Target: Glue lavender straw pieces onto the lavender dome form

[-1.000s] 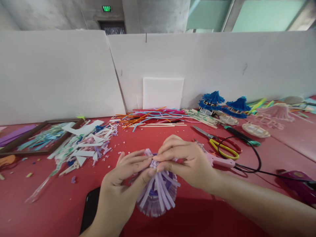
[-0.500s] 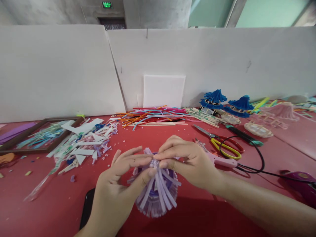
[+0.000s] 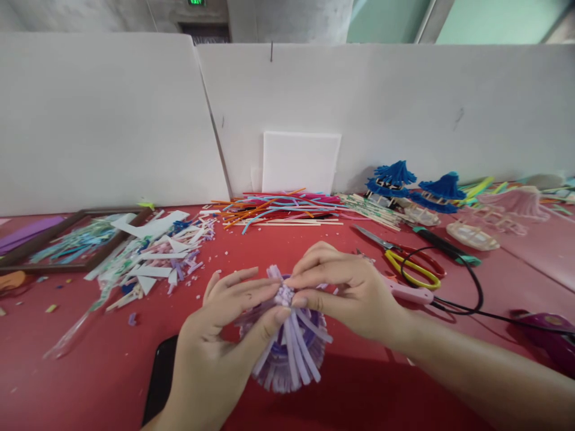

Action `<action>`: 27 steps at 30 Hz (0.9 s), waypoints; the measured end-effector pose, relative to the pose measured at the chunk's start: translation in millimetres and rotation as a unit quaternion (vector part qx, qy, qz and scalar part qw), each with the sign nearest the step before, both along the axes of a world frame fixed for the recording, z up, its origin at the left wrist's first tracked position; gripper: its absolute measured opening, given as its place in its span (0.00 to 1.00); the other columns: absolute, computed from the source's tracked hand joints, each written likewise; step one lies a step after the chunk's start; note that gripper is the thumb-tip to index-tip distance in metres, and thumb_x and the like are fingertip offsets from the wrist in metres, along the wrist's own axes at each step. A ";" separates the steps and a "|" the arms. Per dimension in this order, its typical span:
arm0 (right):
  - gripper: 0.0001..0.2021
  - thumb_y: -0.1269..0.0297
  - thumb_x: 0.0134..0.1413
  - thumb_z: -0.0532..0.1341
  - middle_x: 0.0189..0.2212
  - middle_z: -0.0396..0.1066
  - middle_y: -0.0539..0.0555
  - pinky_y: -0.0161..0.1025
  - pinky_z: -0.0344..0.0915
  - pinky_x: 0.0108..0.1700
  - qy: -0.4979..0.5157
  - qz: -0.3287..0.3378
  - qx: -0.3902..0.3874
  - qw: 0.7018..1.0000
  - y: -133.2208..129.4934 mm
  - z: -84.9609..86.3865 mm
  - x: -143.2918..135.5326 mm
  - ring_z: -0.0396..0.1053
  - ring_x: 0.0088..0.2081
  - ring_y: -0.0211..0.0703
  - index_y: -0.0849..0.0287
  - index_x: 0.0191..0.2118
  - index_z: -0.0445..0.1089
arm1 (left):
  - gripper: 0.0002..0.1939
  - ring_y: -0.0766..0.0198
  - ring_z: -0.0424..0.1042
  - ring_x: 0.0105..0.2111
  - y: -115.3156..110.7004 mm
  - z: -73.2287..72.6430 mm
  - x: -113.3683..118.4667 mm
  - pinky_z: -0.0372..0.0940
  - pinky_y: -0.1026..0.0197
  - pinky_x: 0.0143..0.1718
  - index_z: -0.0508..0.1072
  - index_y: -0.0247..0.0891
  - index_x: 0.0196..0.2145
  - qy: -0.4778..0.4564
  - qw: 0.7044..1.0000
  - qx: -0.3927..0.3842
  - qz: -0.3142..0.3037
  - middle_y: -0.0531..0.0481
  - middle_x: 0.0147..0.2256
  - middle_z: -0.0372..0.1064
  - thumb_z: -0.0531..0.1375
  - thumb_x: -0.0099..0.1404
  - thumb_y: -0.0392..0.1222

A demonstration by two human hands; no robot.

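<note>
A lilac craft model (image 3: 296,353) with a round, fringed roof of soft strips is in front of me, above the red table. My left hand (image 3: 233,329) pinches its top from the left, thumb in front and the other fingers stretched behind. From the right, my right hand (image 3: 341,293) presses thumb and fingertips together at the same knotted top. Loose strips fan down from there over a darker purple ring and a lower fringe. My fingers hide part of the top and the model's left side.
To the right lie scissors (image 3: 413,266), a pink-handled tool (image 3: 411,292) with a black cable, and a green-black cutter (image 3: 444,244). Blue fringed models (image 3: 393,179) stand behind. Coloured stems (image 3: 287,206) lie at the back, white scraps (image 3: 155,257) left, a black phone (image 3: 159,377) by my left wrist.
The view has tilted down slightly. Both hands keep their pinch at the model's top, and the model is turned or tipped a little, showing more of the knotted top.
</note>
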State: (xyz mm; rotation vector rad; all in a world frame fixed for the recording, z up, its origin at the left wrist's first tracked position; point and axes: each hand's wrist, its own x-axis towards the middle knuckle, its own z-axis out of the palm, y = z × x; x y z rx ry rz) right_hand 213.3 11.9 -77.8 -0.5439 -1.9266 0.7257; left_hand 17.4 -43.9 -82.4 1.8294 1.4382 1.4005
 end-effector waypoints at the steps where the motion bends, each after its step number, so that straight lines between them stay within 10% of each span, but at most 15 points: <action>1: 0.06 0.69 0.52 0.70 0.33 0.78 0.53 0.36 0.69 0.40 0.001 0.002 0.005 1.000 -0.3 0.1 -0.2 0.72 0.36 0.36 0.60 0.38 0.80 | 0.12 0.54 0.76 0.47 0.7 0.5 1.2 0.68 0.43 0.55 0.81 0.62 0.37 -0.011 1.000 -0.002 -0.001 0.59 0.39 0.81 0.69 0.56 0.43; 21: 0.05 0.68 0.57 0.66 0.35 0.78 0.51 0.33 0.69 0.45 -0.012 0.029 -0.055 0.998 -0.5 8.5 1.9 0.72 0.40 0.36 0.56 0.38 0.80 | 0.10 0.58 0.75 0.50 -0.2 5.7 4.9 0.73 0.61 0.46 0.82 0.53 0.36 -0.047 0.999 0.003 -0.017 0.55 0.38 0.82 0.68 0.56 0.38; 27: 0.07 0.64 0.60 0.63 0.37 0.78 0.51 0.33 0.70 0.43 -0.027 -0.074 -0.064 0.995 3.8 26.4 25.1 0.74 0.40 0.37 0.53 0.41 0.78 | 0.11 0.69 0.76 0.39 -1.6 18.1 -4.0 0.70 0.72 0.39 0.77 0.53 0.42 -0.042 0.998 0.043 0.013 0.59 0.38 0.77 0.63 0.64 0.38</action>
